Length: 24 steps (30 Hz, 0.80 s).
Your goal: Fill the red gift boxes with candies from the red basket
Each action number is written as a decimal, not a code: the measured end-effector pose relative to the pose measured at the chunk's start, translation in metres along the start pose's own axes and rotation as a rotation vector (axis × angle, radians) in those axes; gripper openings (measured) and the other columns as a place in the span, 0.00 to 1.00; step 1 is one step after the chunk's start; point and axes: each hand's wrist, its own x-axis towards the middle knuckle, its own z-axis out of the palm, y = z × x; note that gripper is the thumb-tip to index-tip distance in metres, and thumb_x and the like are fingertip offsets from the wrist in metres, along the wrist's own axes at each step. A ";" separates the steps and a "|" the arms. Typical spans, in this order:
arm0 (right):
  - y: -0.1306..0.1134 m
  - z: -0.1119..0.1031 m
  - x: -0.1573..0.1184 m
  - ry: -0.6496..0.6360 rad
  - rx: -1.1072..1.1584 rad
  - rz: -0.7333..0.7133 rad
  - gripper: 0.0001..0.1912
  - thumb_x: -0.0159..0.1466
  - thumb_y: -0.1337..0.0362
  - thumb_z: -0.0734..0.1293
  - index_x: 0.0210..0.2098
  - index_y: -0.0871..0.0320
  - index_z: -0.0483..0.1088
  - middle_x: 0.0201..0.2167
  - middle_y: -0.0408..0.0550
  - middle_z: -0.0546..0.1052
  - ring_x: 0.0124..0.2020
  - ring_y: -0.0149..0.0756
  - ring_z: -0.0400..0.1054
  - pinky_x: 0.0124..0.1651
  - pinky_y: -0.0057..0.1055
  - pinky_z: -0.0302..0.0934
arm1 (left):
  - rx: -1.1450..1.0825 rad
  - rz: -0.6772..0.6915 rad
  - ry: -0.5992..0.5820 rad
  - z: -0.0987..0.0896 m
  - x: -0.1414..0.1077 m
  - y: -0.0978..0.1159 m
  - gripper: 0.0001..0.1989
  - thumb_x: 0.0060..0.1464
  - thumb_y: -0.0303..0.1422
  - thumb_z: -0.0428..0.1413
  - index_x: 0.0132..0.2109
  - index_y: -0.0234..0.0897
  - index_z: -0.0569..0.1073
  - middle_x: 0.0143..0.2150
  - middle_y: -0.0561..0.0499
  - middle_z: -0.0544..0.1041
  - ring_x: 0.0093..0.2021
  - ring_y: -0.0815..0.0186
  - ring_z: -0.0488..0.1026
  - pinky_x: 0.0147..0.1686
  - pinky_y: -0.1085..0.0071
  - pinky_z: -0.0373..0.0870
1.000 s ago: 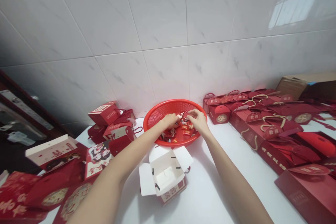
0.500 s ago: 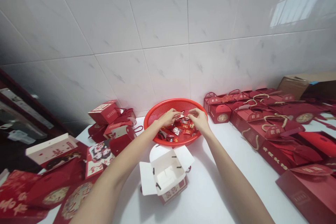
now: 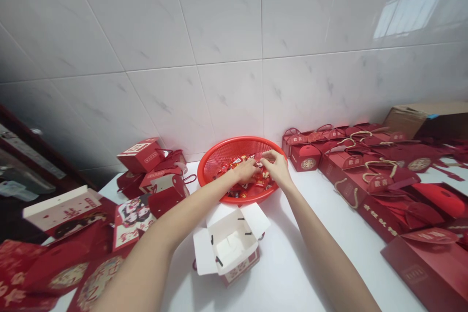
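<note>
A red plastic mesh basket (image 3: 212, 156) holds wrapped candies (image 3: 234, 162) in mostly red wrappers. Over the candies, my left hand (image 3: 245, 170) reaches down with its fingers stretched out and touching the pile. My right hand (image 3: 276, 166) hovers at the basket's right side, its thumb and fingers bent together around a small wrapped candy that is mostly hidden. Just in front of the basket stands a small gift box (image 3: 234, 248), red outside and white inside. Its flaps are spread apart and I see its bare white bottom.
Red gift boxes (image 3: 139, 156) and printed cartons (image 3: 62, 209) crowd the left side. Rows of red boxes with rope handles (image 3: 365, 170) line the right. A cardboard box (image 3: 409, 119) stands at the back right. The tiled wall (image 3: 234, 97) rises behind the white table (image 3: 292, 263).
My left hand has moved right and slightly lower, from the basket's middle-left toward my right hand. My right hand has stayed nearly in place. The view has shifted slightly.
</note>
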 end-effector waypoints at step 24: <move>-0.003 0.001 -0.003 -0.115 0.195 -0.014 0.15 0.61 0.52 0.66 0.40 0.55 0.72 0.34 0.47 0.81 0.38 0.44 0.78 0.37 0.38 0.75 | -0.869 -0.047 0.277 -0.043 -0.015 0.016 0.21 0.67 0.34 0.47 0.64 0.32 0.65 0.48 0.40 0.79 0.42 0.62 0.79 0.40 0.67 0.76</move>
